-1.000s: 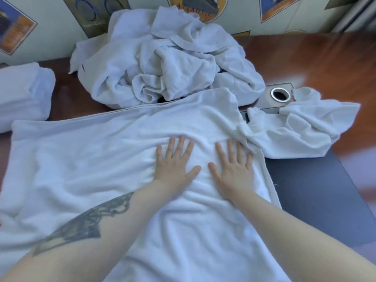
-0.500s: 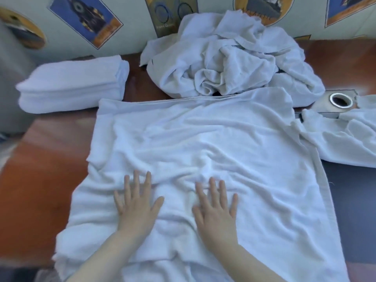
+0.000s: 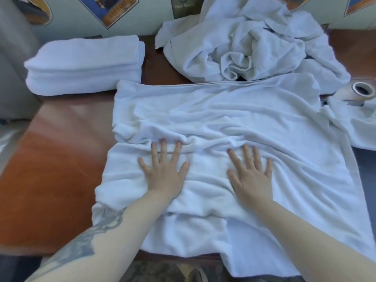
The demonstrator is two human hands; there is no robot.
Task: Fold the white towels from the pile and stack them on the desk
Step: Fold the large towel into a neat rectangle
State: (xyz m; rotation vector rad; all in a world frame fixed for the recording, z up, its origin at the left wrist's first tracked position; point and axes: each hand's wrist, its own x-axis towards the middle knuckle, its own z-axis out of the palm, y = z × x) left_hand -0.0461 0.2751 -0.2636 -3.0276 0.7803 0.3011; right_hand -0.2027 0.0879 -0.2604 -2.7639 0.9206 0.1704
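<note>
Towel [image 3: 234, 119] spread on the desk [image 3: 57, 180] before me — my left hand [image 3: 164, 171] and right hand [image 3: 251, 176] flat, fingers wide, smoothing; I judge the first fold next, needing its edges gripped — stack [image 3: 85, 64] waits far left.

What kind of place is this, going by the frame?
Probably a hotel or guest room: a wooden desk against a wall with vintage travel posters, and a pile of white towels beside a folded stack.

posters [image 3: 114, 11] on wall | metal ring fixture [image 3: 361, 90] far right | dark mat [image 3: 366, 180]
</note>
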